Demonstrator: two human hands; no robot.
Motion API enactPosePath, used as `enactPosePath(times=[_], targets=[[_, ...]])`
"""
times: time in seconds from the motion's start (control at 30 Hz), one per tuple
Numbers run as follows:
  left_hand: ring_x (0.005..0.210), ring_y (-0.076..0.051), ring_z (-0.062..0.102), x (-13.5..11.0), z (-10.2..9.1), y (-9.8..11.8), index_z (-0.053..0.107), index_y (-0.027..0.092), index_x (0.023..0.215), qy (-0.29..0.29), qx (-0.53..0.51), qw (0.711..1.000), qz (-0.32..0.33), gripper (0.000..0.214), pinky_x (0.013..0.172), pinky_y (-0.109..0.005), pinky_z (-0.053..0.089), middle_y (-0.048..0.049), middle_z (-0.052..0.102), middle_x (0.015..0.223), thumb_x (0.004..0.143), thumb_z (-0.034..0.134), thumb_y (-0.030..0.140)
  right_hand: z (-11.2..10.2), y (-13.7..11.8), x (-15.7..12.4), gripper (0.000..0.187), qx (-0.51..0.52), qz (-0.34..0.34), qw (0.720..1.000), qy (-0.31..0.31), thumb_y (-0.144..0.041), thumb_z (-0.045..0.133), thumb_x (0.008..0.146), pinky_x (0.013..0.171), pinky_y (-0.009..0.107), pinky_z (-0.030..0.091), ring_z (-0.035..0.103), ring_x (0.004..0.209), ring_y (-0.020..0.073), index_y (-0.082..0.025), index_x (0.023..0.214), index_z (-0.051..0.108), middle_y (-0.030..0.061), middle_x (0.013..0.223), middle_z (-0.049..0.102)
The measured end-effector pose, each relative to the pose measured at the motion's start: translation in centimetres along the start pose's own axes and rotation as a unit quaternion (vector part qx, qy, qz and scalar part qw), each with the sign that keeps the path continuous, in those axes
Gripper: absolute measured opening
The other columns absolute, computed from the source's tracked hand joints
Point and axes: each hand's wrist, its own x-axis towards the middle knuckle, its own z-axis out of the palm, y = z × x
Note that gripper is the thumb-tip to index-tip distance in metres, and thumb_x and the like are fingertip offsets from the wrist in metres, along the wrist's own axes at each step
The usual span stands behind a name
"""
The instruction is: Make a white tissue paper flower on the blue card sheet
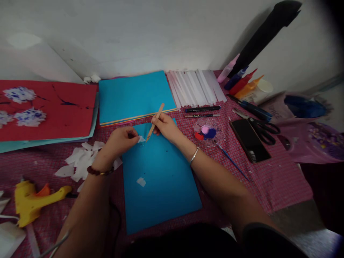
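A sheet of blue paper [161, 186] lies in front of me, with a small white paper scrap [141, 182] on its lower left part. My left hand [125, 139] is closed in a pinch on a small white paper piece [141, 139] over the sheet's upper left. In my right hand [163, 125] is a flat wooden stick [159, 114], slanted, its lower tip close to that paper piece. Whether the tip touches it I cannot tell. Cut white paper pieces [82, 161] are heaped left of the sheet, partly behind my left wrist.
A yellow glue gun [29, 204] lies at left, below red paper [59, 114] with white-and-purple flowers. Behind are stacked blue sheets [131, 95] and white strips [193, 86]. At right are a paint palette [219, 134], paintbrush [232, 161], phone [248, 139], scissors [264, 130] and paint bottles [244, 84].
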Motion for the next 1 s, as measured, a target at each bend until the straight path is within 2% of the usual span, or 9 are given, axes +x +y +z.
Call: enactPosePath(times=[0.33,0.47,0.57,0.8,1.0], targets=[[0.049,-0.013,0.043,-0.04,-0.04,0.07,0.058,0.02,0.059,-0.001,0.012,1.0,0.0,0.014,0.046,-0.026,0.028,0.0011,0.051,0.053,0.065,0.054,0.032,0.68,0.11,-0.19,0.01,-0.02,-0.045,0.999,0.0,-0.022,0.05,0.09,0.042,0.017,0.041,0.05,0.047,0.007,-0.02,0.081,0.046,-0.0051,0.062,0.05],[0.053,-0.013,0.046,-0.05,-0.18,-0.27,0.06,0.019,0.064,-0.023,0.011,0.999,0.023,0.014,0.049,-0.025,0.031,0.001,0.054,0.058,0.068,0.051,0.03,0.75,0.22,-0.21,0.01,-0.006,-0.062,0.998,0.008,-0.026,0.05,0.09,0.044,0.017,0.041,0.05,0.048,0.0065,-0.02,0.082,0.047,-0.0056,0.063,0.049],[0.056,-0.013,0.048,-0.12,-0.25,-0.21,0.061,0.019,0.069,-0.036,0.009,0.999,0.018,0.015,0.051,-0.024,0.033,0.0011,0.056,0.061,0.069,0.053,0.031,0.78,0.39,-0.18,0.011,0.002,-0.073,0.997,0.018,-0.028,0.05,0.089,0.043,0.017,0.04,0.05,0.048,0.0063,-0.019,0.083,0.048,-0.0056,0.064,0.05],[0.053,-0.011,0.043,-0.2,0.05,0.04,0.058,0.018,0.064,-0.03,-0.001,1.0,0.008,0.019,0.048,-0.024,0.029,0.0019,0.051,0.057,0.07,0.056,0.037,0.93,0.1,-0.44,0.012,-0.002,-0.07,0.997,0.014,-0.03,0.053,0.087,0.043,0.016,0.041,0.05,0.052,0.0069,-0.019,0.084,0.05,-0.0051,0.065,0.051],[0.055,-0.013,0.046,-0.25,-0.08,0.31,0.056,0.019,0.062,-0.023,0.031,0.999,0.022,0.012,0.051,-0.025,0.031,0.0018,0.053,0.058,0.068,0.053,0.03,0.36,0.36,-0.16,0.014,0.006,-0.071,0.996,0.055,-0.029,0.05,0.09,0.042,0.017,0.04,0.05,0.048,0.007,-0.019,0.081,0.049,-0.0045,0.063,0.051]])
